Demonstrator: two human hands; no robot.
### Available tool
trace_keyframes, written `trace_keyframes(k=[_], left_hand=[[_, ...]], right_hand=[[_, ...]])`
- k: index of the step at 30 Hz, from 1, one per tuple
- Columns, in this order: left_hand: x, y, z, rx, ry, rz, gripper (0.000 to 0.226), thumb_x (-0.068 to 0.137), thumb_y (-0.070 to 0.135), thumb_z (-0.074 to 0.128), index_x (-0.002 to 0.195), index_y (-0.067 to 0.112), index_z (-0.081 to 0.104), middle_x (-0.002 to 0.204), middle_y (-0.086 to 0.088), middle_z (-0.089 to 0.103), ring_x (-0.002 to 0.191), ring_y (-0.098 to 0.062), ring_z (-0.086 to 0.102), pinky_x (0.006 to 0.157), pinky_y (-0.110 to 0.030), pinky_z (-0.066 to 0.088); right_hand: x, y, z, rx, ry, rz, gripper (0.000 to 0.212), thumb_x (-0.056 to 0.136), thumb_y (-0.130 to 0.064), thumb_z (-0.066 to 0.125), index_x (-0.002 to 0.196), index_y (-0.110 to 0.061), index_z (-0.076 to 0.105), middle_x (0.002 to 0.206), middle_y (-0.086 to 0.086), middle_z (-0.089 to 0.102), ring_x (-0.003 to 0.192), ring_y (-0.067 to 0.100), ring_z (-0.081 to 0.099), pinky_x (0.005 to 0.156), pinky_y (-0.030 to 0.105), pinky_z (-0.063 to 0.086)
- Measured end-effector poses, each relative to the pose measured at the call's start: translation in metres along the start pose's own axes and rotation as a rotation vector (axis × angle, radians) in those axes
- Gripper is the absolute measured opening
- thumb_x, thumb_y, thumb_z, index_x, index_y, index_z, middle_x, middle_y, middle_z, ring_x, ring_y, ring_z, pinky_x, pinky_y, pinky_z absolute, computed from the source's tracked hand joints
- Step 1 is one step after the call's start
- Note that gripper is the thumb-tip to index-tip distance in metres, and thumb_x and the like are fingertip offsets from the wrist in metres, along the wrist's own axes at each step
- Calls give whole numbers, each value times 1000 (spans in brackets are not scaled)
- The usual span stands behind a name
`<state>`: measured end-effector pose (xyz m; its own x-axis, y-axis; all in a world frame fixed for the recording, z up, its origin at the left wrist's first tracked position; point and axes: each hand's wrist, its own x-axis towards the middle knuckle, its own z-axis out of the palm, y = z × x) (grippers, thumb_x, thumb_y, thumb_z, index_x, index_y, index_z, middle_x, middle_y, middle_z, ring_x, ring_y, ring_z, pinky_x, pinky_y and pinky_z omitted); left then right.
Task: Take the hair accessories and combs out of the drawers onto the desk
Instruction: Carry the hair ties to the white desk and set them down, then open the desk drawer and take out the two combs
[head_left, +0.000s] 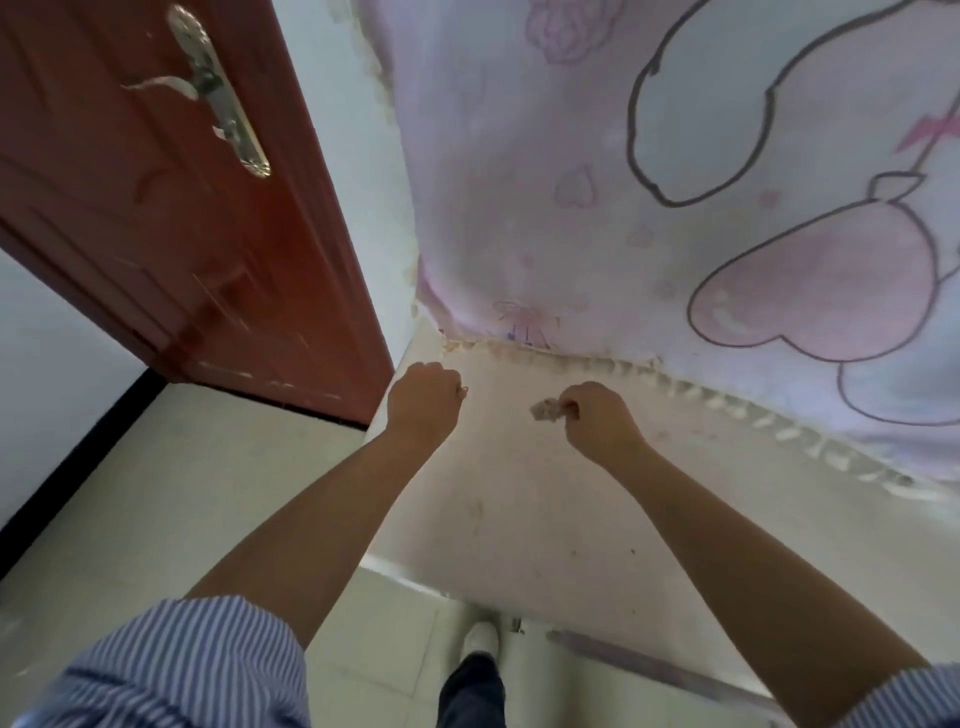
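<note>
My left hand (423, 402) is closed in a fist over the near left part of the cream desk top (519, 499); a small ring-like bit shows at its fingertips, too small to name. My right hand (597, 415) is closed on a small pale, sparkly hair accessory (546, 410) that sticks out to its left, just above the desk surface. No drawer and no comb can be seen in this view.
A pink and white cartoon-print cloth (675, 182) with a lace fringe covers the far part of the desk. A red-brown door (171, 218) with a metal handle stands at the left. Pale floor tiles (182, 493) and my shoe (480, 639) lie below the desk's front edge.
</note>
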<state>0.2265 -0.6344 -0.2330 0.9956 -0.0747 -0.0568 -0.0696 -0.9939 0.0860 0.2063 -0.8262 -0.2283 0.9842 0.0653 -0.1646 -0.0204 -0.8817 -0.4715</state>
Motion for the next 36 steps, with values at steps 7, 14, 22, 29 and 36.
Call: trace_keyframes(k=[7,14,22,29,36], left_hand=[[22,-2,85,142,-257,78,21,91,13,49,109,6,59,114,-12,61,106,-28,55,90,-37,45],[7,10,87,-6,-105,99,27,72,8,72,97,-3,67,106,-25,67,100,-40,61,94,-52,44],[-101,134,110,-204,14,473,29,56,2,82,82,-5,71,92,-26,73,88,-43,69,76,-54,55],[-248,262,155,-125,-5,573,42,47,15,88,85,4,74,93,-15,76,88,-31,73,77,-47,57],[-278,302,179,49,113,346,56,40,5,88,94,4,75,93,-15,76,85,-31,73,78,-52,55]], right_hand=[[37,35,80,-214,-246,107,55,89,-12,47,141,-9,28,150,8,27,137,28,27,111,40,32],[6,70,78,-121,-183,-18,53,92,-11,44,143,-5,28,158,10,10,144,28,17,118,37,22],[-136,166,52,-45,19,11,33,75,10,56,107,13,61,114,32,63,105,43,61,91,44,52],[-324,276,33,-366,95,-62,18,57,1,71,75,4,71,69,21,69,64,37,68,71,37,56],[-346,316,68,-402,1,22,57,42,-24,88,94,-5,74,94,10,77,87,22,73,76,38,60]])
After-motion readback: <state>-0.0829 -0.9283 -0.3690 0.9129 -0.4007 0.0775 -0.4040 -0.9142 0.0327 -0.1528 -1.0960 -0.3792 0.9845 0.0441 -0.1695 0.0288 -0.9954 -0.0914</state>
